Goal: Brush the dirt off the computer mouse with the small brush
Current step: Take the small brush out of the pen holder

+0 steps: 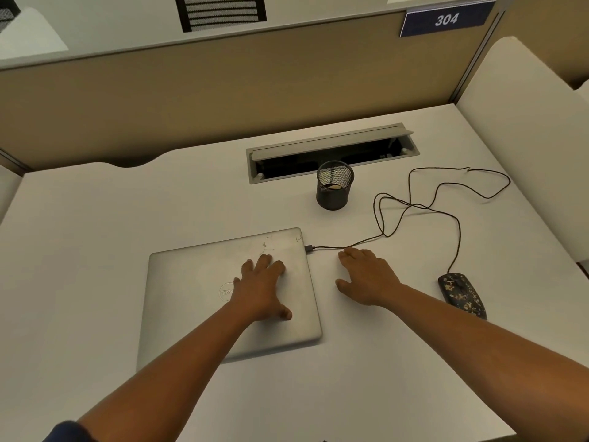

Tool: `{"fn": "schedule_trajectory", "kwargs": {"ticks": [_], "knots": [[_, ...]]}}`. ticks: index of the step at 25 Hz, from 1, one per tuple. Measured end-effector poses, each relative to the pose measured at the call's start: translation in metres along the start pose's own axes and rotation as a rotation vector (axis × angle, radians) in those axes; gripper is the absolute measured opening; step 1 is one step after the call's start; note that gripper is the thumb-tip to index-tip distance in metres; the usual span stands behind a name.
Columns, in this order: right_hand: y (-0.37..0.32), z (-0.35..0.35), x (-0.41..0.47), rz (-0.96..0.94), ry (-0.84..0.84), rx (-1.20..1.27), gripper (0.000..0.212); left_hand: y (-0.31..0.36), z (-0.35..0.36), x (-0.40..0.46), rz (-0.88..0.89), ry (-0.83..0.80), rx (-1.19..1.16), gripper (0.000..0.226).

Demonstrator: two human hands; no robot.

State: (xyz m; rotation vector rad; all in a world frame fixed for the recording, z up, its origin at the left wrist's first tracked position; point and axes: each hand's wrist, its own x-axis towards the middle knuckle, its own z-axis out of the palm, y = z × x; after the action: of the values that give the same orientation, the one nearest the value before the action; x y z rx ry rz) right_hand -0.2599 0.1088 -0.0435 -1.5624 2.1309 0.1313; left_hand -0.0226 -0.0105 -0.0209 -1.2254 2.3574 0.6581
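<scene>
Your left hand (pixel 259 287) lay flat, holding nothing, on the closed laptop (pixel 204 282); right hand (pixel 366 275) flat on the surface (pixel 95 234); mouse (pixel 462 295) near right edge.

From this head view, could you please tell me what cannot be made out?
- Small brush: not seen anywhere; the mesh cup shows only a pale shape inside, too unclear to name.
- Laptop logo: partly covered by the left hand.
- Dirt on the mouse: indistinguishable from its speckled pattern.
- Cable slot: interior too dark.
</scene>
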Motion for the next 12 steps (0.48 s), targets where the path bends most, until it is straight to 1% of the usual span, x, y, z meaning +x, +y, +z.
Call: {"fn": "schedule_trajectory", "kwargs": {"ticks": [2, 4, 6, 7, 10, 12], "knots": [[0.001, -0.012, 0.006, 0.017, 0.083, 0.116, 0.058, 0.003, -0.003, 0.001, -0.005, 0.002, 0.021, 0.105], [0.001, -0.029, 0.014, 0.033, 0.278, 0.305, 0.046, 0.004, -0.004, 0.000, -0.009, 0.001, 0.031, 0.105], [0.001, -0.052, 0.027, 0.032, 0.454, 0.418, 0.044, 0.004, -0.003, 0.000, -0.012, 0.001, 0.031, 0.105], [0.001, -0.064, 0.035, 0.030, 0.498, 0.452, 0.047, 0.004, -0.002, 0.000, -0.010, 0.002, 0.031, 0.105], [-0.002, -0.092, 0.060, 0.022, 0.502, 0.476, 0.060, 0.005, -0.003, 0.000, -0.010, 0.003, 0.022, 0.104], [-0.003, -0.102, 0.074, 0.024, 0.474, 0.415, 0.062, 0.006, -0.002, 0.000, -0.014, 0.004, 0.020, 0.104]]}}
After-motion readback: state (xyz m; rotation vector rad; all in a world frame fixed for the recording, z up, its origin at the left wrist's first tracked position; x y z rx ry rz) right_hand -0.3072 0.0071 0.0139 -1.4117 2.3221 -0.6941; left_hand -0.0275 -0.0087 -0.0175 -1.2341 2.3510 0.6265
